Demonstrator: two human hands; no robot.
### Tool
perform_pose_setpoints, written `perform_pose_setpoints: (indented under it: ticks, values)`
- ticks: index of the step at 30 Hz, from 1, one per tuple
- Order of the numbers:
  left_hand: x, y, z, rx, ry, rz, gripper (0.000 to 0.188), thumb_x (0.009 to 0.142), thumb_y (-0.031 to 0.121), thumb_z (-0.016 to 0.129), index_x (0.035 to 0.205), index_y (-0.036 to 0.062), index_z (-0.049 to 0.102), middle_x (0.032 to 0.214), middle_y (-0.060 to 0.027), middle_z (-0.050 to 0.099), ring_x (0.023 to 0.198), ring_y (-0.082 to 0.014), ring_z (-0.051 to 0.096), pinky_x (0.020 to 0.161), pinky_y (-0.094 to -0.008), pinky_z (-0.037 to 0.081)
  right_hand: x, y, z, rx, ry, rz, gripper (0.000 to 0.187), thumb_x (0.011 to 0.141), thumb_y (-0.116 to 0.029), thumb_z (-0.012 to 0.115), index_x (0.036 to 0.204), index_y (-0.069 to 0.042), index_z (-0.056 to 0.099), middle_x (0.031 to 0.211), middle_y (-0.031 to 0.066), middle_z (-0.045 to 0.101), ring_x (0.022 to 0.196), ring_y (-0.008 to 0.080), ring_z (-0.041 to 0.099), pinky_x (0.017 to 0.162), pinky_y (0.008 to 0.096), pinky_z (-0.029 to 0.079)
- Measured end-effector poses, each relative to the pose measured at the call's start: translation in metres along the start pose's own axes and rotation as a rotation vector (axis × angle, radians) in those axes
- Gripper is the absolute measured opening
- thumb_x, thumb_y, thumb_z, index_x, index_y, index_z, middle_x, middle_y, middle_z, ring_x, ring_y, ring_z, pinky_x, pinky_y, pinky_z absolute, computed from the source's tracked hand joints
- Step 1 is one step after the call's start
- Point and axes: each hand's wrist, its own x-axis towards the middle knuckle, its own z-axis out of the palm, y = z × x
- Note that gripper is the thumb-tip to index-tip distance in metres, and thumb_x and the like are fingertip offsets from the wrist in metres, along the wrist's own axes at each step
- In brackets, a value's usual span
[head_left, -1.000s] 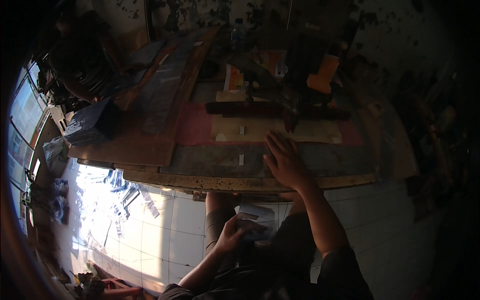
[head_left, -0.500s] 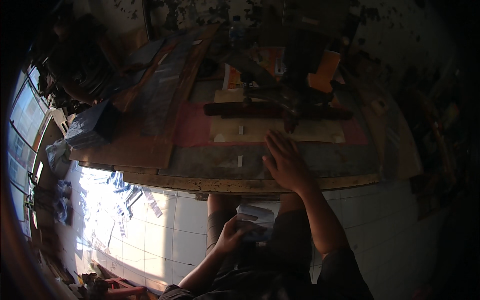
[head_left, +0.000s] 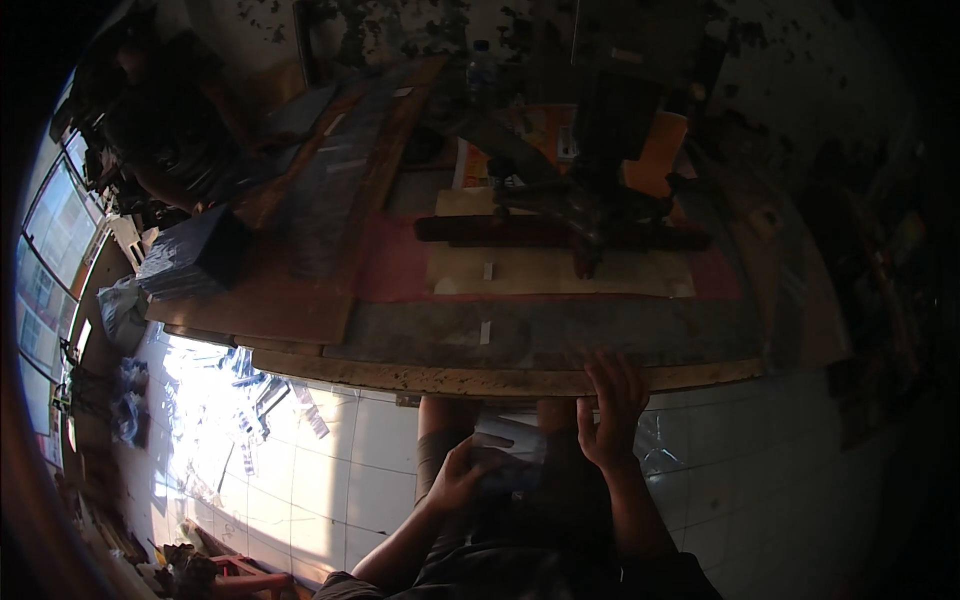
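Observation:
My left hand (head_left: 462,477) is closed around some pale, thin sheets (head_left: 508,440) above my lap; shadow hides their lower part. Over the near edge of the worktable (head_left: 440,376), my right hand (head_left: 617,405) has its fingers stretched out, with nothing in it. In front of it, on the table, lies a yellowish board (head_left: 560,277) over a pink sheet (head_left: 385,262). A dark machine (head_left: 590,190) with a long horizontal bar (head_left: 470,230) stands over the board. One small pale strip (head_left: 489,271) lies on the board, and another strip (head_left: 486,332) lies nearer me.
To the left are a brown board (head_left: 270,312) and a dark box (head_left: 195,255) with shiny wrapping. A person (head_left: 165,140) sits at the far left. A bottle (head_left: 481,68) stands at the back. Scraps (head_left: 262,395) litter the sunlit floor, near a red stool (head_left: 250,580).
My right hand has drawn back from the yellowish board to the table's near edge. The left hand keeps its hold on the pale sheets. The view has shifted slightly.

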Motion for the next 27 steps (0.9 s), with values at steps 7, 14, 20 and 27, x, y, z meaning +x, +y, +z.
perform_pose_setpoints:
  ticks: [7,14,20,27]
  values:
    - [0.011,0.001,0.001,-0.046,-0.044,-0.03,0.034,0.096,0.006,0.058,0.128,-0.0035,0.057,0.113,-0.0134,0.072,0.109,-0.0196,0.068,0.098,-0.0336,0.052,-0.078,0.076,0.051,-0.327,0.272,-0.033,0.059,0.101,-0.031,0.057,0.15,-0.006,0.034,0.157,0.0218,0.034,0.15,0.0467,0.02,0.118,0.0673,0.014]
    - [0.014,-0.008,-0.004,-0.014,-0.053,-0.026,0.037,0.095,0.005,0.058,0.131,-0.0035,0.056,0.116,-0.0138,0.071,0.11,-0.0195,0.068,0.098,-0.0336,0.052,-0.064,0.072,0.097,-0.162,0.535,0.002,0.075,0.095,-0.038,0.067,0.148,-0.005,0.026,0.155,0.0237,0.024,0.149,0.0523,0.012,0.115,0.0747,0.011]
    - [0.013,-0.013,-0.008,-0.001,-0.043,0.007,0.038,0.096,0.008,0.058,0.132,-0.0039,0.054,0.117,-0.014,0.071,0.11,-0.0202,0.068,0.097,-0.0351,0.053,-0.067,0.064,0.098,-0.169,0.5,0.027,0.078,0.099,-0.037,0.063,0.152,-0.004,0.017,0.159,0.0285,0.015,0.15,0.0564,0.003,0.116,0.0742,0.008]
    - [0.014,-0.013,-0.012,0.015,-0.077,-0.012,0.038,0.096,0.007,0.057,0.132,-0.0041,0.054,0.117,-0.0144,0.07,0.112,-0.0215,0.067,0.098,-0.0357,0.053,-0.073,0.073,0.093,-0.198,0.447,-0.009,0.077,0.099,-0.03,0.063,0.153,-0.004,0.015,0.16,0.0285,0.012,0.15,0.0571,0.001,0.116,0.075,0.008]
